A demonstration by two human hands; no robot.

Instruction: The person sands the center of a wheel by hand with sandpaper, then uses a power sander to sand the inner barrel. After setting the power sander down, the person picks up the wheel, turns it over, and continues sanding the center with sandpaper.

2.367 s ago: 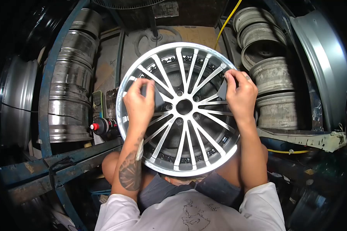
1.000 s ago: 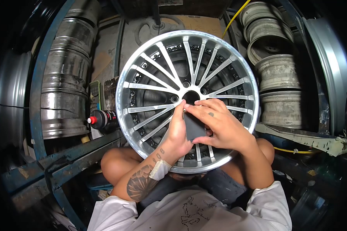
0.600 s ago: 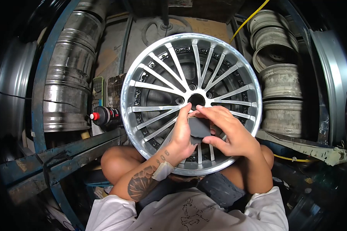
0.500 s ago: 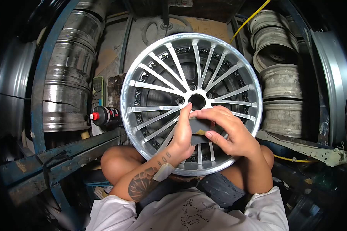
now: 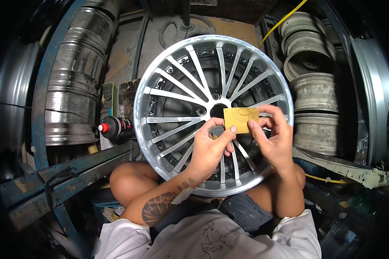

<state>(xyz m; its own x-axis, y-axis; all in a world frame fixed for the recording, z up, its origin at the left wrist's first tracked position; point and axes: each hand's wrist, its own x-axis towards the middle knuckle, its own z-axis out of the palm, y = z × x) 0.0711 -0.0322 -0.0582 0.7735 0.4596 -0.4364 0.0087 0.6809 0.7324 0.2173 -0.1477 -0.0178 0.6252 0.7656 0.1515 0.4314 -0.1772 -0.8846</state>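
A small yellow-backed piece of sandpaper point(image 5: 241, 120) is held up over the hub of a multi-spoke wheel rim point(image 5: 143, 69). My left hand point(image 5: 214, 144) pinches its lower left corner between thumb and fingers. On the right edge, my right hand point(image 5: 272, 136) grips it with the thumb in front and the fingers behind. Printing shows on the yellow side, which faces me; the grit side is hidden. The rim lies face up between my legs, its outer lip scuffed and whitish, with silver spokes and a dark barrel.
Stacked metal rims point(image 5: 75, 95) line the left, and dull, dirty rims point(image 5: 313, 95) stand on the right. A black bottle with a red cap point(image 5: 116, 126) is left of the wheel. Blue metal frame bars point(image 5: 73, 168) run beside me. A yellow hose point(image 5: 283, 21) hangs at the back.
The sandpaper has turned from its dark side, bent in my hands, to its flat yellow side facing me. Both hands have shifted, and the right one now grips its right edge.
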